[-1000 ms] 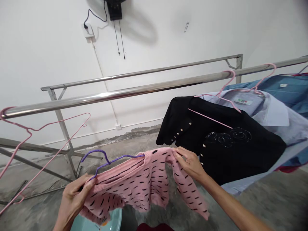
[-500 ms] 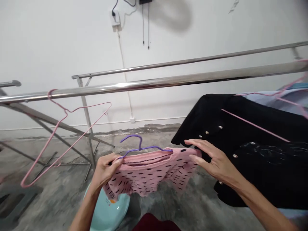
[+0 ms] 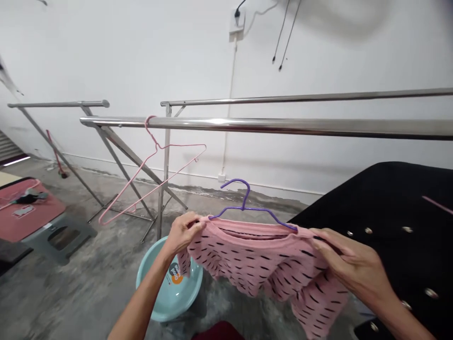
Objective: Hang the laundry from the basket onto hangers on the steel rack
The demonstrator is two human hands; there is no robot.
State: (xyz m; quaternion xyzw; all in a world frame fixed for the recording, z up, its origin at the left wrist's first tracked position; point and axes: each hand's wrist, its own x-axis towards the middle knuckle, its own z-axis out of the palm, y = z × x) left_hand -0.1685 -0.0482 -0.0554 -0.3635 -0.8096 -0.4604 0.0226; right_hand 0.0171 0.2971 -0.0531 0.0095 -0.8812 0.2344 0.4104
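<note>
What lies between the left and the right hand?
The head view shows a pink, black-dashed knit top on a purple hanger between left hand and right hand.

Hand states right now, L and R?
Left hand: closed, holding the pink sweater at one shoulder, by the end of the purple hanger.
Right hand: closed, holding the sweater's other shoulder.

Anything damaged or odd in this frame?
Yes: the wall base beyond the steel rail has a rough, dark, patchy band along the floor, perhaps worn or damp. The pink sweater on the purple hanger shows no obvious damage.
</note>
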